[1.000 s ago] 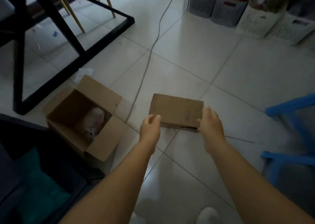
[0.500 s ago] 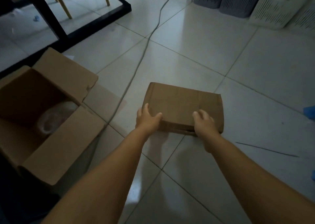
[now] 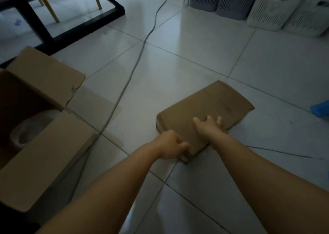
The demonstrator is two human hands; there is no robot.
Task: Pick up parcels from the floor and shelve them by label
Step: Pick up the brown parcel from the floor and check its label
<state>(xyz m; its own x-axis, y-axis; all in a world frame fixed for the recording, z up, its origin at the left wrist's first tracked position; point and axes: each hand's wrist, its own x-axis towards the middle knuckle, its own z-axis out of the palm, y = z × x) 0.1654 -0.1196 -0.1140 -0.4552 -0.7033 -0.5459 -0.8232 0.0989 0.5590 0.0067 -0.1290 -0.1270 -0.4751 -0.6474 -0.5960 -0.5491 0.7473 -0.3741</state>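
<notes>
A flat brown cardboard parcel (image 3: 210, 107) lies on the white tiled floor, turned at an angle, its near corner toward me. My left hand (image 3: 171, 145) is curled around that near corner, fingers under the edge. My right hand (image 3: 209, 127) rests flat on the parcel's top near its right edge, fingers spread. No label shows on the parcel's upper face.
An open cardboard box (image 3: 41, 127) with a pale wrapped item inside stands at the left. A grey cable (image 3: 135, 68) runs across the floor. A black table frame (image 3: 85, 27) is at the far left, slatted baskets (image 3: 277, 9) at the far right, a blue object (image 3: 320, 108) at the right edge.
The parcel has turned anticlockwise, so one corner now points at me. My left hand moved onto that corner and closed; my right hand slid onto the top. The view dropped closer.
</notes>
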